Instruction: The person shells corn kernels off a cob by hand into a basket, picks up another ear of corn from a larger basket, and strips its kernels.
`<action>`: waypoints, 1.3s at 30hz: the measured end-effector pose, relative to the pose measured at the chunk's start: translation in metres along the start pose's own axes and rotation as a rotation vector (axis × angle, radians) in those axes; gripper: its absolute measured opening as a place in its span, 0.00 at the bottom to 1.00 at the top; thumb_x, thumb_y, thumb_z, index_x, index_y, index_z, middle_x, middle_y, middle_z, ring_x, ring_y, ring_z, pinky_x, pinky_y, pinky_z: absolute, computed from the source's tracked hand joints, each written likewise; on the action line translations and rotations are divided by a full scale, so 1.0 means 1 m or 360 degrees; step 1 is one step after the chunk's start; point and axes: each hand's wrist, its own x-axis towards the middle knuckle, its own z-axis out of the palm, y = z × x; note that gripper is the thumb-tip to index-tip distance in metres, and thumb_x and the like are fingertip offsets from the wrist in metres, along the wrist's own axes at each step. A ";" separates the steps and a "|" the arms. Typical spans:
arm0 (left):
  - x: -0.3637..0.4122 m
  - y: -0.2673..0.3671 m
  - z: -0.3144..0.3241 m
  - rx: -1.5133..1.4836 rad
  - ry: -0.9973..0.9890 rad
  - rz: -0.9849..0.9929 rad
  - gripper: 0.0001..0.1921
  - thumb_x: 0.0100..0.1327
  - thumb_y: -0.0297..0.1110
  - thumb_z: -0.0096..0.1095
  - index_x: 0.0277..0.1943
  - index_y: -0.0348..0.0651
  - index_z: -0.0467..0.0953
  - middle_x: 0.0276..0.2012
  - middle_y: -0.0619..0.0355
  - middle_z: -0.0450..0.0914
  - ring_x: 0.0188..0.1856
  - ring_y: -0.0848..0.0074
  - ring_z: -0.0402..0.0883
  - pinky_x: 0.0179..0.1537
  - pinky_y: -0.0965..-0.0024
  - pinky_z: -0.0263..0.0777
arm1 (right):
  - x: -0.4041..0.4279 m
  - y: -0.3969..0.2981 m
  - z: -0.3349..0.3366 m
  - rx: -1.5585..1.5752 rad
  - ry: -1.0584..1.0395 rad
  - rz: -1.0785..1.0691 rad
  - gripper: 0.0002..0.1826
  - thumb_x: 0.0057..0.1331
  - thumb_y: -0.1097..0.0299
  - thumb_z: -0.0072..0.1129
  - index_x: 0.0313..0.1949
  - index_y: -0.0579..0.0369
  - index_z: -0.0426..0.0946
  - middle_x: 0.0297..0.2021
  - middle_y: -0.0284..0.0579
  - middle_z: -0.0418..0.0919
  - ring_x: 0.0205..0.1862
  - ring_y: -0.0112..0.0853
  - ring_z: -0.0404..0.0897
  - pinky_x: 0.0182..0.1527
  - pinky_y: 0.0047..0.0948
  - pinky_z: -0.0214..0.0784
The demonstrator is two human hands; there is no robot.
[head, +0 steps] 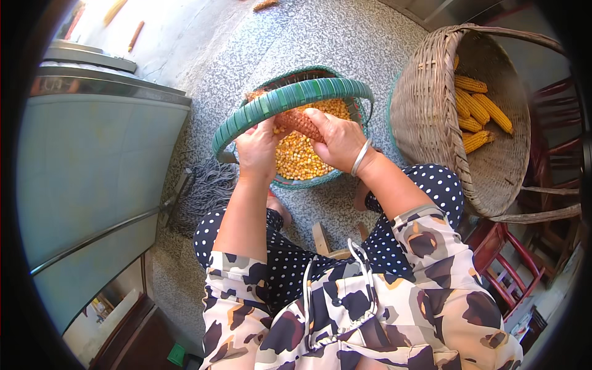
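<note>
Both of my hands grip one reddish-brown corn cob (pixel 300 124), mostly stripped, with a few kernels left near its left end. My left hand (pixel 257 149) holds that end just under the handle, its fingers partly hidden. On the other end is my right hand (pixel 340 138), thumb along the cob and a pale bangle at the wrist. Below them stands a green woven basket (pixel 305 183), holding loose yellow corn kernels (pixel 303 159). Its arched green handle (pixel 296 96) crosses above the cob. At the basket's far left, another bare cob (pixel 255 95) shows behind the handle.
To my right, a large tilted wicker basket (pixel 428 101) contains several yellow ears of corn (pixel 481 108). A grey string mop head (pixel 208 192) lies left of my knee, beside a pale door panel (pixel 101 171). Red wooden chairs (pixel 506 263) stand at right. Stripped cobs (pixel 136 36) lie on the floor ahead.
</note>
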 end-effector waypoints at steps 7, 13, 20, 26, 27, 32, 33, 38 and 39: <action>-0.001 0.000 0.000 -0.0160 -0.0114 -0.0039 0.07 0.62 0.33 0.52 0.38 0.40 0.71 0.32 0.60 0.75 0.33 0.79 0.75 0.36 0.68 0.73 | 0.000 -0.007 -0.002 -0.0049 -0.0011 0.0016 0.27 0.49 0.72 0.53 0.52 0.58 0.62 0.36 0.53 0.73 0.35 0.47 0.75 0.36 0.40 0.69; -0.002 0.000 0.003 -0.0035 -0.0050 0.0005 0.07 0.59 0.27 0.56 0.40 0.36 0.73 0.35 0.59 0.76 0.35 0.79 0.76 0.37 0.75 0.74 | -0.001 -0.009 0.001 -0.0104 -0.0019 0.0001 0.28 0.50 0.72 0.53 0.52 0.58 0.62 0.36 0.52 0.72 0.35 0.46 0.75 0.36 0.40 0.69; 0.000 -0.001 -0.003 -0.0097 -0.0200 -0.0005 0.08 0.62 0.33 0.52 0.42 0.41 0.71 0.36 0.62 0.75 0.36 0.80 0.75 0.38 0.69 0.74 | 0.001 -0.006 -0.001 -0.0033 0.0065 0.0020 0.27 0.50 0.73 0.53 0.52 0.58 0.62 0.37 0.53 0.72 0.36 0.47 0.75 0.38 0.39 0.69; -0.004 0.006 0.003 -0.0074 -0.0044 -0.0081 0.09 0.63 0.32 0.50 0.42 0.38 0.71 0.37 0.59 0.75 0.37 0.77 0.76 0.38 0.67 0.75 | 0.000 -0.008 -0.002 -0.0059 -0.0062 0.0012 0.28 0.50 0.73 0.53 0.52 0.58 0.62 0.39 0.54 0.72 0.37 0.47 0.74 0.39 0.39 0.69; -0.004 0.006 0.004 0.0067 0.0025 -0.0063 0.09 0.63 0.30 0.50 0.43 0.36 0.72 0.38 0.56 0.75 0.39 0.75 0.76 0.38 0.67 0.76 | 0.000 -0.008 -0.001 -0.0060 -0.0062 0.0012 0.28 0.50 0.73 0.53 0.52 0.58 0.62 0.39 0.54 0.72 0.37 0.47 0.74 0.39 0.39 0.69; 0.000 -0.002 -0.003 -0.0051 -0.0102 -0.0026 0.07 0.63 0.32 0.49 0.41 0.41 0.71 0.35 0.59 0.76 0.35 0.77 0.76 0.37 0.64 0.75 | 0.001 -0.005 0.000 0.0002 0.0025 0.0010 0.28 0.49 0.73 0.54 0.52 0.58 0.62 0.37 0.53 0.72 0.37 0.47 0.74 0.38 0.39 0.69; 0.001 -0.003 -0.004 -0.0108 -0.0119 -0.0049 0.07 0.63 0.32 0.49 0.41 0.41 0.71 0.35 0.59 0.76 0.35 0.77 0.76 0.37 0.64 0.75 | 0.001 -0.004 0.000 -0.0001 0.0026 0.0014 0.28 0.49 0.73 0.54 0.52 0.58 0.62 0.37 0.53 0.72 0.37 0.47 0.74 0.38 0.39 0.69; -0.001 0.003 -0.001 -0.0255 -0.0031 -0.0169 0.07 0.64 0.33 0.48 0.41 0.41 0.71 0.34 0.58 0.76 0.35 0.77 0.76 0.37 0.64 0.74 | 0.000 -0.008 -0.005 -0.0067 -0.0124 0.0067 0.28 0.49 0.74 0.54 0.52 0.56 0.63 0.39 0.53 0.72 0.38 0.47 0.74 0.39 0.39 0.69; -0.002 0.005 0.001 -0.0139 0.0088 -0.0140 0.08 0.64 0.34 0.48 0.40 0.41 0.71 0.34 0.58 0.76 0.35 0.76 0.76 0.38 0.63 0.74 | 0.000 -0.007 -0.003 -0.0064 -0.0123 0.0063 0.28 0.49 0.74 0.54 0.52 0.56 0.63 0.39 0.53 0.72 0.38 0.47 0.74 0.39 0.39 0.69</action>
